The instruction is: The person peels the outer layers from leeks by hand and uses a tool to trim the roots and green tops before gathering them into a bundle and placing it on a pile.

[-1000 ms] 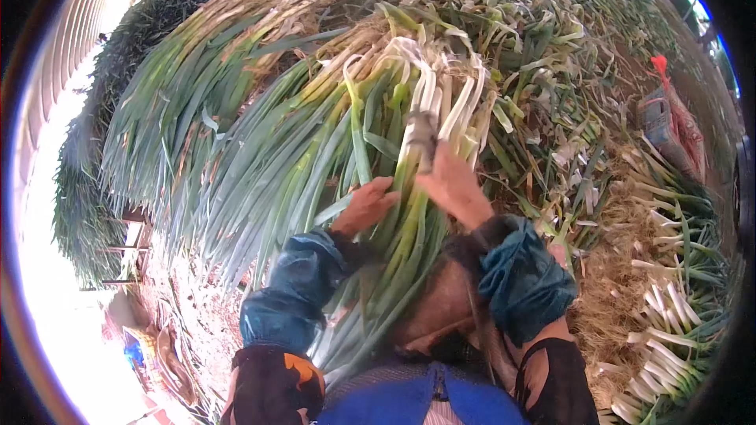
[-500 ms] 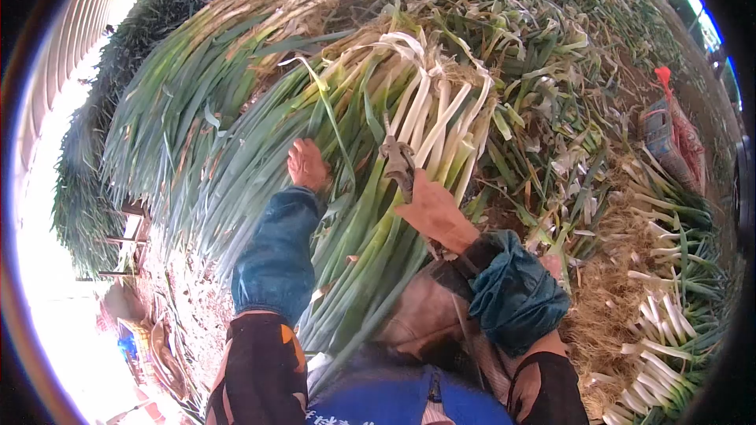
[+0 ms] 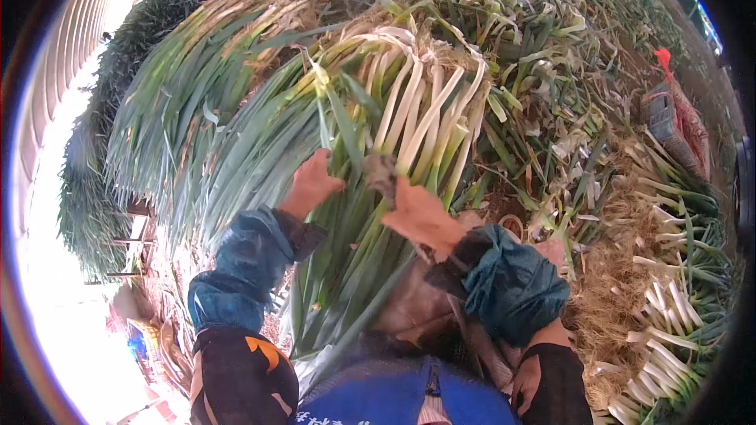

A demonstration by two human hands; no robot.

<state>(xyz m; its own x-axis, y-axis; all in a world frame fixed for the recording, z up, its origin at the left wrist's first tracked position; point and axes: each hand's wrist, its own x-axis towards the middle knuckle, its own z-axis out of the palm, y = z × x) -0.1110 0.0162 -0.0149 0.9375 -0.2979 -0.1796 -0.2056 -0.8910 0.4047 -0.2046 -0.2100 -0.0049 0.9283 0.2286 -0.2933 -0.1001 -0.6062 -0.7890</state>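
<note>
Long green-and-white leek-like stalks (image 3: pixel 421 110) lie in a large bunch before me, their roots toward the top. My left hand (image 3: pixel 313 182) is closed around a green leaf (image 3: pixel 337 122) that stands up above the bunch's green part. In my right hand (image 3: pixel 421 216) is a dirty metal tool (image 3: pixel 381 173), its head over the stalks and blurred. The tool's handle passes under my fingers toward my wrist.
Another bunch (image 3: pixel 205 71) lies at the upper left, a dark green pile (image 3: pixel 87 181) behind it. Loose leaves (image 3: pixel 543 55) cover the ground on the upper right. Trimmed stalks (image 3: pixel 669 307) with roots line the right side, near a red net bag (image 3: pixel 685 138).
My left hand has turned and closed on a leaf, its forearm swinging outward to the left. My right hand and the tool have shifted slightly left.
</note>
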